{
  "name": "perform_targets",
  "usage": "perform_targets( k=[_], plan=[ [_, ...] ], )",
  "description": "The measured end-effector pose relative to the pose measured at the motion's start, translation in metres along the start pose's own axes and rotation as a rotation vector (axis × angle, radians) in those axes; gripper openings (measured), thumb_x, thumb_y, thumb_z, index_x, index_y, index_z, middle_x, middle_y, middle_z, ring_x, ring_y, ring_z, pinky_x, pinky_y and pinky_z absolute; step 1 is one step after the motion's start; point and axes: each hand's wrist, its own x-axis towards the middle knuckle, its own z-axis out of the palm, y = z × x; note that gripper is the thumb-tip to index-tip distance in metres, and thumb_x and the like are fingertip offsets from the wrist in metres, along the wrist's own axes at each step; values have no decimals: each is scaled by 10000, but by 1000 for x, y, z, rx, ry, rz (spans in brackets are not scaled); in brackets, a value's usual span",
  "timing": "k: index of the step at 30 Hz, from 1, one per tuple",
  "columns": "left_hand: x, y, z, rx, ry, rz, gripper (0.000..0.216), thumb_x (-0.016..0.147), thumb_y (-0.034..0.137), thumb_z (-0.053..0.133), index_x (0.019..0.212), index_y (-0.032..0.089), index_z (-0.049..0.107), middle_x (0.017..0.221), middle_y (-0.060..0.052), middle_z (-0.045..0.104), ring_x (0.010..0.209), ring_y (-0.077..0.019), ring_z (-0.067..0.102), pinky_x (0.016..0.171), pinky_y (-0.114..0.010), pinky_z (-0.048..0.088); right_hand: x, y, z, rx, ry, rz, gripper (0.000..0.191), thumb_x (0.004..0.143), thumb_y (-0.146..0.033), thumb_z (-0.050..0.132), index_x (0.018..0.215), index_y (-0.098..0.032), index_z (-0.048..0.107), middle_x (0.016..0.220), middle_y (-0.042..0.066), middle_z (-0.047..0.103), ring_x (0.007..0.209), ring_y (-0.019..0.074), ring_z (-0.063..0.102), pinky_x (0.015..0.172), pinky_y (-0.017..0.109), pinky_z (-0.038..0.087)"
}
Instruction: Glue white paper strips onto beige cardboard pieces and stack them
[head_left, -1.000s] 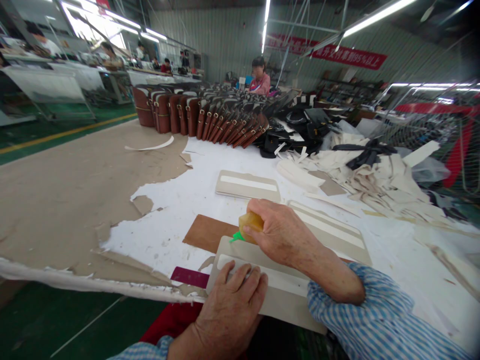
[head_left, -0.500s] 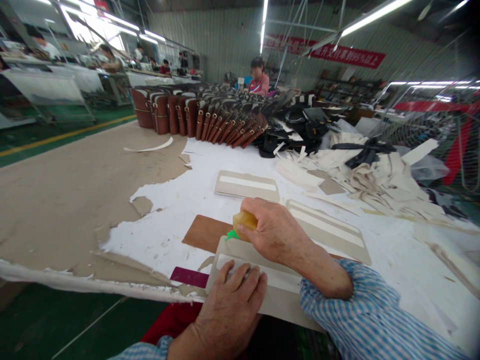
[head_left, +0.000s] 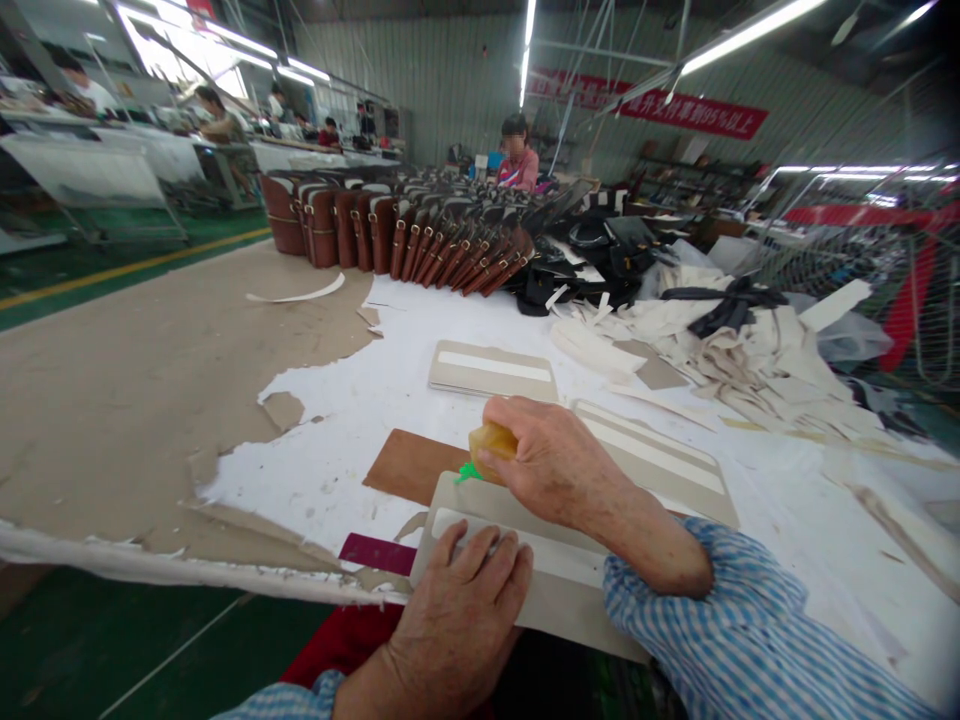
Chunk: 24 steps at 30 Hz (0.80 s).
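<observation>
Workshop tabletop (head_left: 135, 400), its brown cover torn back to white. Only a yellowish block (head_left: 491, 440) and a green tip (head_left: 469, 472) show from the right hand (head_left: 551, 465), fingers clamped on it; what it is stays unclear. Left hand (head_left: 461, 600) lies flat, fingers together, pinning a grey panel (head_left: 480, 500) at the near edge. Similar panels (head_left: 491, 370), scraps (head_left: 735, 360) and leather bags (head_left: 390, 235) lie beyond. Little has changed since half a second ago.
</observation>
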Motion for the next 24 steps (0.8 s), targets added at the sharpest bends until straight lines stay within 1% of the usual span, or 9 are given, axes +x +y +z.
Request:
perform_targets(
  k=[4, 9, 12, 18, 24],
  plan=[
    [-1, -2, 1, -10, 12, -12, 470, 1036, 461, 521, 1395, 160, 564, 1369, -52, 683, 1213, -279, 538, 1088, -508, 265, -1, 1, -1, -15, -2, 22, 73, 904, -244, 626, 883, -218, 561, 858, 31, 645, 758, 185, 532, 672, 302, 322],
    [-1, -4, -1, -16, -7, -4, 475, 1035, 468, 522, 1397, 164, 567, 1371, -61, 683, 1215, -286, 548, 1083, -517, 285, -5, 5, -3, 0, 4, 61, 96, 879, -234, 657, 866, -222, 563, 820, 17, 647, 727, 172, 520, 664, 292, 312],
    [0, -2, -2, -14, -9, -3, 469, 1044, 460, 504, 1401, 162, 565, 1379, -63, 678, 1223, -286, 547, 1087, -518, 280, -12, 11, -6, 14, 22, 77, 105, 867, -226, 660, 849, -223, 557, 787, 8, 631, 700, 161, 502, 651, 286, 304],
    [1, 0, -2, -31, -11, -13, 470, 1048, 457, 495, 1413, 165, 556, 1384, -64, 676, 1228, -291, 550, 1097, -510, 267, -25, 22, -9, 53, 35, 127, 196, 870, -234, 644, 758, -231, 483, 709, -24, 560, 642, 142, 454, 616, 284, 266],
    [3, -1, -6, -19, 11, -11, 448, 1039, 450, 514, 1376, 163, 585, 1344, -62, 702, 1195, -280, 571, 1086, -492, 273, -36, 30, -11, 63, 47, 179, 198, 870, -263, 639, 750, -236, 484, 683, -27, 568, 619, 145, 464, 603, 286, 261]
  ],
)
